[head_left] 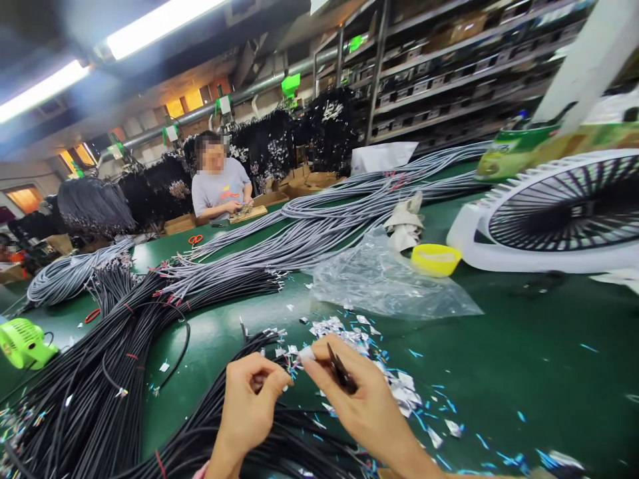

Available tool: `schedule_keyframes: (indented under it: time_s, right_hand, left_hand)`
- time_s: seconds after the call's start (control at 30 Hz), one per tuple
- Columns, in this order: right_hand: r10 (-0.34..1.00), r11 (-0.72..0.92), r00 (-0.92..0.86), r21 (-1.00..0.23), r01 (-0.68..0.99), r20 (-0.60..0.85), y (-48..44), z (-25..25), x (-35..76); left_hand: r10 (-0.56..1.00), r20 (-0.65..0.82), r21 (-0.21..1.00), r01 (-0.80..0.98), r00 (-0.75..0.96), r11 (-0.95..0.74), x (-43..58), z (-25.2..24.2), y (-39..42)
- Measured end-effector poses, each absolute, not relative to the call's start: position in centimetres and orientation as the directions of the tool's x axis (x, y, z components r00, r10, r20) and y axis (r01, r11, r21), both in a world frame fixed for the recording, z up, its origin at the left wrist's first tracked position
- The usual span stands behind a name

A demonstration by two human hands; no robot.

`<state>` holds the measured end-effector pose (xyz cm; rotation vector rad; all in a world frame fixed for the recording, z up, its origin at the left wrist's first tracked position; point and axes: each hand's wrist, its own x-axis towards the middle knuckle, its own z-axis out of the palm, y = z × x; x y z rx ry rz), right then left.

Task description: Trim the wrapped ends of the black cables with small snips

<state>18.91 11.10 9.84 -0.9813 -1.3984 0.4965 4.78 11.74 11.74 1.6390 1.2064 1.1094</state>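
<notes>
My left hand [252, 396] is closed in a pinch on the end of a black cable [234, 399] from the bundle below it. My right hand [357, 399] is closed on a small dark cutting tool [341, 370], its taped fingertip touching the cable end near my left fingers. Both hands hover low over the green table [524, 359], just above a heap of silver foil scraps and blue snippets [349, 336].
Black cable bundles [114, 359] spread left; grey cable bundles [319, 229] run to the far side. A clear plastic bag [384, 283], yellow bowl [436, 258] and white fan [559, 213] lie right. A green mini fan [22, 342] sits left. Another person [219, 183] works across the table.
</notes>
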Motion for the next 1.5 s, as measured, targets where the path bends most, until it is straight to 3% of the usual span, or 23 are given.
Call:
schedule_keyframes:
  time_s: [0.27, 0.47, 0.83, 0.97, 1.13, 1.27, 1.33, 1.43, 1.5]
  right_hand:
    - [0.828, 0.531, 0.043, -0.805, 0.267, 0.56, 10.4, 10.4, 19.2]
    - [0.823, 0.515, 0.109, -0.814, 0.27, 0.557, 10.3, 10.4, 19.1]
    - [0.794, 0.546, 0.054, -0.75, 0.375, 0.605, 10.5, 10.3, 19.2]
    - [0.709, 0.558, 0.152, -0.68, 0.476, 0.688, 10.2, 10.1, 19.3]
    - [0.582, 0.658, 0.036, -0.497, 0.565, 0.812, 10.0, 9.5, 19.3]
    - [0.6, 0.646, 0.07, -0.534, 0.545, 0.797, 10.2, 9.2, 19.1]
    - [0.692, 0.592, 0.156, -0.677, 0.437, 0.705, 10.3, 9.5, 19.0]
    - [0.941, 0.265, 0.202, -0.962, 0.063, 0.272, 10.5, 10.1, 18.8]
    - [0.992, 0.039, 0.122, -0.991, -0.13, 0.023, 10.5, 10.4, 18.6]
  left_hand:
    - [0.954, 0.273, 0.907, 0.298, 0.124, -0.298, 4.8, 11.7, 11.3]
    - [0.946, 0.298, 0.878, 0.351, 0.131, -0.325, 5.0, 11.6, 11.2]
    - [0.928, 0.349, 0.847, 0.379, 0.13, -0.372, 5.0, 11.7, 11.1]
    - [0.876, 0.471, 0.757, 0.46, 0.108, -0.464, 5.3, 11.6, 10.9]
    - [0.764, 0.627, 0.59, 0.549, 0.15, -0.592, 5.6, 10.8, 10.7]
    - [0.703, 0.688, 0.517, 0.556, 0.182, -0.651, 5.8, 10.4, 10.7]
    - [0.688, 0.705, 0.521, 0.533, 0.172, -0.667, 5.8, 10.5, 10.8]
    - [0.72, 0.67, 0.585, 0.469, 0.179, -0.661, 5.6, 10.7, 11.0]
    - [0.753, 0.63, 0.637, 0.428, 0.19, -0.64, 5.4, 11.0, 11.1]
